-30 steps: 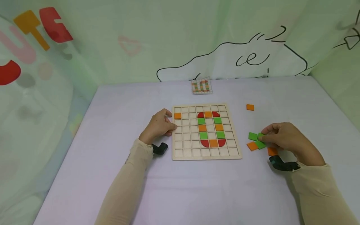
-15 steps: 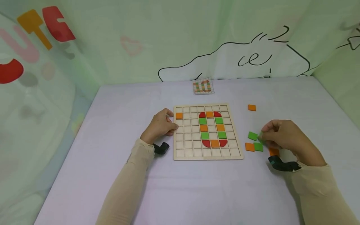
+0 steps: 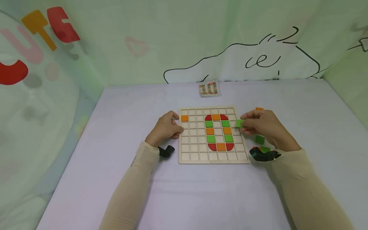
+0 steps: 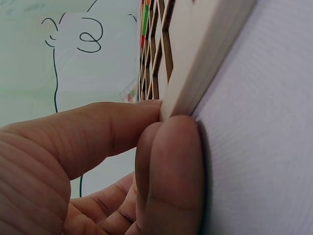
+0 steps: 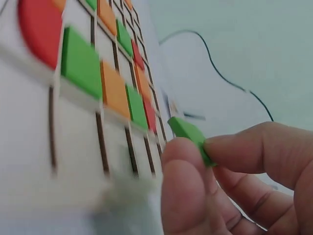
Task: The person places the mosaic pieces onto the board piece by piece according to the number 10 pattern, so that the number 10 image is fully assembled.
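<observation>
A square wooden grid board [image 3: 198, 157] lies on the table, with red, orange and green pieces forming an oval ring in its cells. One orange square tile [image 3: 184, 118] sits alone near its upper left corner. My left hand [image 3: 165, 128] grips the board's left edge between thumb and fingers; the left wrist view shows the fingertips [image 4: 177, 161] against the rim. A green square tile [image 5: 188, 133] is pinched between the thumb and fingers of my right hand [image 3: 260, 125]. That hand hovers at the board's right side, the tile over its right edge.
Loose green tiles [image 3: 260, 139] lie right of the board, partly hidden by my right hand and wrist camera [image 3: 263, 155]. An orange tile [image 3: 259, 109] shows behind that hand. A printed pattern card [image 3: 209, 88] lies at the table's back edge, before a curtain.
My right hand has picked a green tile from the loose pile and carried it left and away from me to the board's right edge. My left hand keeps its hold on the board.
</observation>
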`<state>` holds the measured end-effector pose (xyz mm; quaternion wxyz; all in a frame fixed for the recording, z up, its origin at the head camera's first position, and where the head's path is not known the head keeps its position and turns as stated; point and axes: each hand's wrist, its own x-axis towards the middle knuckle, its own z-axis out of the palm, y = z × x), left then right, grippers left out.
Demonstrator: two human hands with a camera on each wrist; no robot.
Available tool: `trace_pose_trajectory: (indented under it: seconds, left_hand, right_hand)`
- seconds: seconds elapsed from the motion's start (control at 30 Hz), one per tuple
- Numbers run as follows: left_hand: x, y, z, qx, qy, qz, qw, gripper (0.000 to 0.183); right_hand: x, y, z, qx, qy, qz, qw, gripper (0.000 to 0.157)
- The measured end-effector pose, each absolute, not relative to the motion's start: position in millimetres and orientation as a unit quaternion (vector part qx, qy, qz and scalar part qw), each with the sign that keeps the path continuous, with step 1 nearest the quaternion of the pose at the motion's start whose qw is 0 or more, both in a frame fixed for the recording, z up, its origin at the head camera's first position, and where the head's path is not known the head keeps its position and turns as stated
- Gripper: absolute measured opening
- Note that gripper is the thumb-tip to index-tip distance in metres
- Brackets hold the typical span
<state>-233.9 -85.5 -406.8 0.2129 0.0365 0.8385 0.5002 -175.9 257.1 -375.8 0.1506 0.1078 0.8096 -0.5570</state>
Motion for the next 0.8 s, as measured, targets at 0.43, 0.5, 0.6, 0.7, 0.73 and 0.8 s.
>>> trace_pose_trajectory:
  seconds: [0.43, 0.5, 0.6, 0.7, 0.73, 0.8]
  left_hand:
    - [-233, -85, -407, 0.041, 0.837, 0.503, 0.214, 0.052]
    - [-233, -85, -406, 0.041, 0.838, 0.501, 0.213, 0.052]
    - [-233, -85, -406, 0.04, 0.838, 0.501, 0.213, 0.052]
    - [-233, -85, -405, 0.039, 0.839, 0.5, 0.211, 0.051]
    - [-233, -85, -405, 0.039, 0.839, 0.499, 0.21, 0.051]
    - [-233, -86, -405, 0.038, 0.84, 0.499, 0.21, 0.051]
  right_hand:
    - [-218, 194, -380, 0.077, 0.781, -0.595, 0.176, 0.034]
    - [-223, 185, -381, 0.079, 0.777, -0.597, 0.182, 0.033]
    - [-228, 172, -381, 0.075, 0.769, -0.606, 0.191, 0.033]
    - [-233, 162, -381, 0.065, 0.764, -0.612, 0.195, 0.032]
    - [-234, 159, -381, 0.064, 0.761, -0.615, 0.195, 0.032]
    - [-237, 154, -380, 0.066, 0.758, -0.618, 0.197, 0.032]
